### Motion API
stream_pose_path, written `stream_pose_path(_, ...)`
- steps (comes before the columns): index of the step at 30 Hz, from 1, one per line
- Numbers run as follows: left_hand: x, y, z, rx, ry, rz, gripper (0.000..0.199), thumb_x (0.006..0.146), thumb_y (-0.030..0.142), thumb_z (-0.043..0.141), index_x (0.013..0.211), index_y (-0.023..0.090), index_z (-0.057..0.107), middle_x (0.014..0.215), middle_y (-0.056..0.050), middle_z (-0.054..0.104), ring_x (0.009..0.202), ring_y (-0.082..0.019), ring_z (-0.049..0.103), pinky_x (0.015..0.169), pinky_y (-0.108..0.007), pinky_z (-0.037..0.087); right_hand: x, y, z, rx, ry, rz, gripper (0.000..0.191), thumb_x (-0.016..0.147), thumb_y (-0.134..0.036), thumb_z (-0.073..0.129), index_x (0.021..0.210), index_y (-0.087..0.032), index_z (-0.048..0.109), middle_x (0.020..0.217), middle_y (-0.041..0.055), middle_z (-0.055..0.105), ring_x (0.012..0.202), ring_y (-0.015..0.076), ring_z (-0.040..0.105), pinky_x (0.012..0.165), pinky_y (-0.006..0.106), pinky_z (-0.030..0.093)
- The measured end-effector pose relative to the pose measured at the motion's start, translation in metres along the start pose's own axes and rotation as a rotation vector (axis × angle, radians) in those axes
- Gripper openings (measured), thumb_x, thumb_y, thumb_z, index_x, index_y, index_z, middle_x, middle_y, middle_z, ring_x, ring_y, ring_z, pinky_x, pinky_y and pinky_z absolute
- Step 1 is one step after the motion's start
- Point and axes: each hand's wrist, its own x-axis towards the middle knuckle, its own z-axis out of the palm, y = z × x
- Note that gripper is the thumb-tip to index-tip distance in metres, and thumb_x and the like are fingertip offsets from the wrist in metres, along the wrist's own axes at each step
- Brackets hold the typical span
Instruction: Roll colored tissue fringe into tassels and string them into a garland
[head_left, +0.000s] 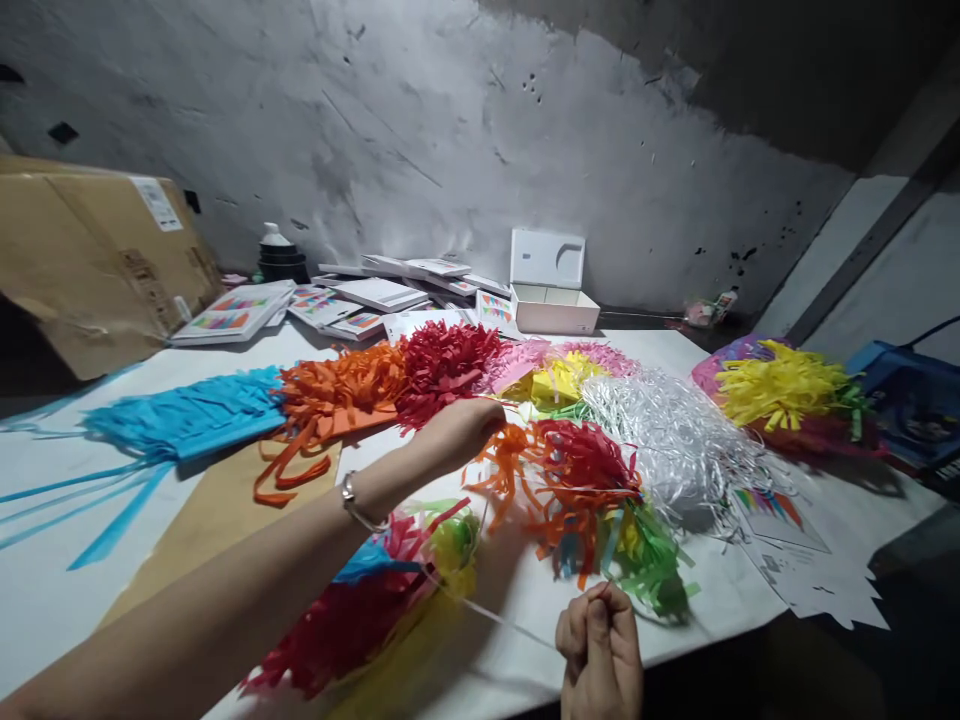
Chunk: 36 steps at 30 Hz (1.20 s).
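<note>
My left hand (480, 422) reaches across the table, its fingers curled and mostly hidden. It is at the orange tissue-paper tassel (506, 455); what the fingers hold, I cannot make out. Nearer the front edge, my right hand (602, 640) is closed in a pinch on a thin white string (502, 622). This string runs left to a bundle of red tissue tassels (349, 625) with blue, pink and yellow ones. Between my hands lie red tassels (589, 455) and green tassels (654, 560). A thin reddish strip shows at my right fingertips.
Blue (195, 410), orange (341, 385) and dark red fringe piles (442, 365) line the table's middle. Right of them sits a heap of white string (667, 440). Behind are several flat printed packs (382, 292) and an open white box (555, 310). A large carton (90, 250) stands left.
</note>
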Motion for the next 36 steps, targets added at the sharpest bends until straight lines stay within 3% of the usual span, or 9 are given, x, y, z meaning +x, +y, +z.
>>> stream_pose_path(4,-0.039,-0.009,-0.051,-0.267,0.151,-0.09,0.021,0.093,0.034,0.046,0.09,0.017,0.059,0.079,-0.003,0.065,0.071,-0.017,0.061,0.065,-0.026,0.049,0.009,-0.006,0.007,-0.104,-0.003,-0.111,0.022,0.097,-0.045,0.058,0.097,-0.023,0.055,0.058,-0.0096,0.039,0.045,0.0068,0.033,0.043,0.018,0.028)
stream_pose_path(7,-0.082,-0.007,-0.068,-0.543,0.239,-0.13,0.023,0.09,0.041,0.054,0.089,0.018,0.057,0.079,-0.002,0.063,0.071,-0.017,0.061,0.066,-0.027,0.052,0.003,-0.011,0.032,-0.216,-0.039,-0.132,0.023,0.098,-0.046,0.056,0.102,-0.024,0.053,0.061,-0.0092,0.041,0.047,0.0076,0.035,0.046,0.019,0.031)
stream_pose_path(15,-0.174,0.009,-0.068,-0.465,0.311,-0.121,0.013,0.093,0.025,0.048,0.089,0.017,0.058,0.078,-0.002,0.061,0.071,-0.016,0.058,0.065,-0.026,0.049,-0.033,-0.038,0.134,-0.437,-0.362,-0.18,0.048,0.09,-0.043,0.066,0.131,-0.025,0.049,0.075,-0.0055,0.046,0.065,0.0114,0.049,0.065,0.023,0.044)
stream_pose_path(19,-0.204,0.01,-0.073,-0.375,0.267,-0.106,0.013,0.091,0.017,0.046,0.091,0.018,0.059,0.084,-0.004,0.066,0.077,-0.017,0.061,0.073,-0.028,0.05,-0.033,-0.043,0.166,-0.544,-0.55,-0.225,0.021,0.095,-0.041,0.059,0.101,-0.021,0.062,0.078,-0.0015,0.055,0.069,0.0136,0.053,0.065,0.025,0.044)
stream_pose_path(23,-0.232,0.012,-0.082,-0.209,0.617,-0.216,0.028,0.091,0.015,0.048,0.117,0.02,0.057,0.13,-0.012,0.06,0.122,-0.025,0.054,0.104,-0.042,0.044,-0.044,-0.035,0.179,-0.602,-0.558,-0.303,0.023,0.095,-0.039,0.059,0.083,-0.019,0.062,0.072,-0.0018,0.056,0.066,0.0138,0.053,0.064,0.025,0.043)
stream_pose_path(26,-0.244,0.016,-0.078,-0.166,0.522,-0.083,0.03,0.091,0.021,0.057,0.122,0.02,0.059,0.13,-0.012,0.062,0.125,-0.028,0.052,0.112,-0.048,0.034,-0.059,-0.026,0.185,-0.541,-0.617,-0.183,0.026,0.095,-0.041,0.059,0.083,-0.019,0.062,0.071,-0.0017,0.057,0.064,0.0135,0.054,0.06,0.024,0.043)
stream_pose_path(28,-0.249,0.017,-0.072,-0.271,0.41,-0.049,0.018,0.093,0.022,0.056,0.108,0.02,0.066,0.108,-0.009,0.071,0.105,-0.025,0.062,0.105,-0.045,0.041,-0.067,-0.022,0.189,-0.463,-0.661,-0.061,0.026,0.096,-0.043,0.057,0.087,-0.019,0.062,0.072,-0.0011,0.059,0.062,0.0131,0.055,0.056,0.023,0.043)
stream_pose_path(31,-0.256,0.01,-0.064,-0.599,0.451,-0.217,0.019,0.097,0.028,0.052,0.094,0.019,0.069,0.089,-0.006,0.072,0.085,-0.02,0.064,0.084,-0.034,0.05,-0.071,-0.021,0.191,-0.479,-0.673,0.044,0.031,0.096,-0.045,0.056,0.111,-0.02,0.065,0.089,0.004,0.067,0.069,0.0147,0.061,0.058,0.024,0.048)
stream_pose_path(36,-0.269,-0.003,-0.058,-1.337,0.501,-0.451,0.032,0.084,0.046,0.073,0.083,0.015,0.069,0.079,-0.003,0.069,0.073,-0.016,0.063,0.072,-0.026,0.05,-0.072,-0.023,0.19,-0.704,-0.843,-0.036,0.036,0.099,-0.046,0.05,0.112,-0.023,0.073,0.107,0.0087,0.073,0.099,0.0232,0.069,0.083,0.035,0.056)
